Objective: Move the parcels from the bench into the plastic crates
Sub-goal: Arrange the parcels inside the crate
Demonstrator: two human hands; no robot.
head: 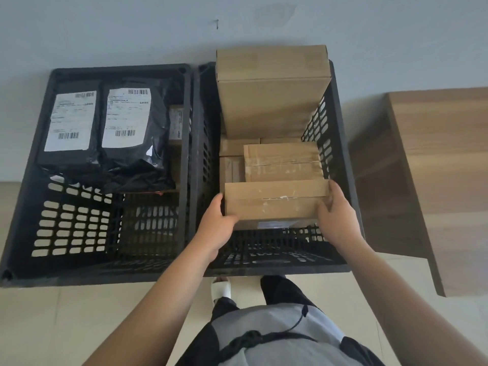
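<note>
The cardboard box (pixel 274 200) hung crosswise over the near end of the right crate (pixel 340 143), its long axis running left to right, the left hand (pixel 217 224) and right hand (pixel 336 216) each gripping one short end, equally near.

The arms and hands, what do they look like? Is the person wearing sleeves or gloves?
No sleeves or gloves show. Both arms are bare all the way down, and the left hand and right hand are bare too, with no watch, ring or bracelet in sight. The fingers look short and rounded. Lower down, the person wears a grey and black top.
</note>
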